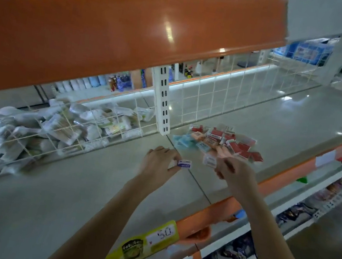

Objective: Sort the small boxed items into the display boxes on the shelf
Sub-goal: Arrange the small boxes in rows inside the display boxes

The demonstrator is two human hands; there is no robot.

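I stand at a pale shop shelf [67, 191] with an orange front edge, where a yellow price tag [144, 245] hangs nearest me; a lower shelf [236, 252] of dark packets shows below it. My left hand [159, 164] pinches a small white and blue box [184, 164] just above the shelf. My right hand [231, 173] is just beside it, fingers curled round a small white box [209, 160]. Just beyond my hands lies a loose pile of small boxes [219, 142] in red, orange and light blue, flat on the shelf. To the left, a wire basket [71, 136] holds pale packets. Above runs an orange shelf front [112, 38], and behind a wire grid [215, 93] the shop floor shines.
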